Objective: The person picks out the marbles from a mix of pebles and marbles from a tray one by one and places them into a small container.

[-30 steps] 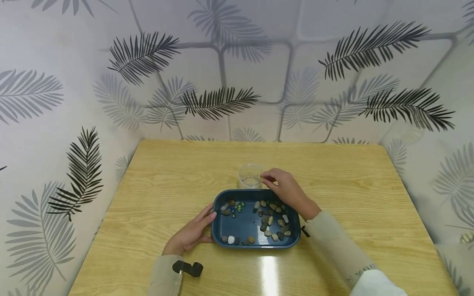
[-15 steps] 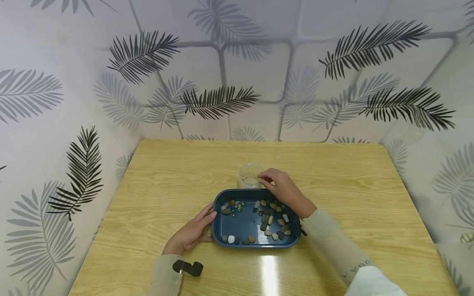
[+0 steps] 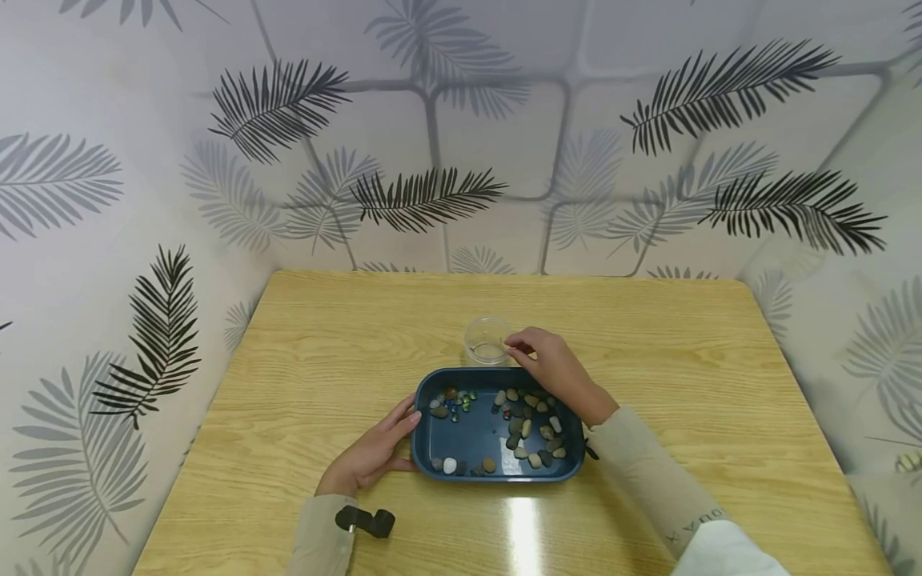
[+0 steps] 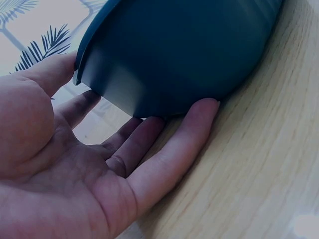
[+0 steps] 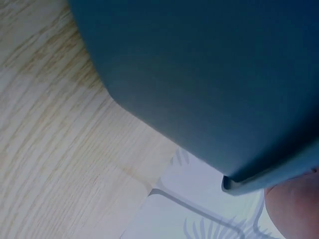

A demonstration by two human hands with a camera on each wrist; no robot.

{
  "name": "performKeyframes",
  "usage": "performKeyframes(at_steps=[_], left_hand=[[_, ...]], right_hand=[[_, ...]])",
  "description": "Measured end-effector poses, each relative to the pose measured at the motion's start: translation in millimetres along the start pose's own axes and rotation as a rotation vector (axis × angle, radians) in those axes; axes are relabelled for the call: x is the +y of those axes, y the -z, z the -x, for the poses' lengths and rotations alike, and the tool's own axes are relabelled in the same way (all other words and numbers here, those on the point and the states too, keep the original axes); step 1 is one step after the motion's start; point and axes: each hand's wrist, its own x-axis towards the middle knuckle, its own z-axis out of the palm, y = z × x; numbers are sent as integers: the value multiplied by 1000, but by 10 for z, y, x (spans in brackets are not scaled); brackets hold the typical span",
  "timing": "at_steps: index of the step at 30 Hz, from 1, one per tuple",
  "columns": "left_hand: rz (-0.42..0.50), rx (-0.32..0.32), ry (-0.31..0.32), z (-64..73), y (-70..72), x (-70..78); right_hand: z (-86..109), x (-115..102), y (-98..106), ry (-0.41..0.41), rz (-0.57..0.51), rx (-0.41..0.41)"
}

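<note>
A dark blue plastic tub (image 3: 464, 436) sits on the table, with pebbles (image 3: 546, 432) mostly at its right and shiny glass beads (image 3: 461, 400) at its back left. My left hand (image 3: 370, 454) holds the tub's left end. In the left wrist view the thumb reaches over the rim, while the other fingers (image 4: 167, 157) lie against the outer wall. Behind the tub stands a clear round cup (image 3: 484, 340). My right hand (image 3: 558, 364) pinches the cup's right rim between thumb and fingertips. Only a small bit of that hand shows in the right wrist view.
The wooden table (image 3: 324, 336) meets a leaf-patterned wall (image 3: 497, 160) at the back and sides. A white pebble (image 3: 450, 466) and a few others lie along the tub's front edge. Black straps with cameras (image 3: 366, 522) sit at the wrists.
My right hand has shifted very slightly left at the cup's rim and back a little. The left hand and the tub have stayed in place.
</note>
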Motion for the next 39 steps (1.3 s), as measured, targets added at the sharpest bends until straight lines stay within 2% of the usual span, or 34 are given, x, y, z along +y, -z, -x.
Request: performKeyframes(at_steps=[9, 13, 18, 27, 33, 39], left_hand=[[13, -14, 3, -3, 10, -5], [6, -19, -6, 1, 8, -5], [10, -15, -17, -4, 7, -12], [-8, 5, 10, -1, -7, 22], [-4, 4, 14, 6, -14, 19], [3, 5, 13, 1, -16, 13]], right_hand=[[89, -31, 90, 22, 8, 26], [153, -63, 114, 5, 23, 12], [253, -117, 122, -20, 41, -39], [414, -230, 94, -46, 51, -140], [468, -238, 16, -16, 71, -215], [494, -238, -57, -23, 76, -261]])
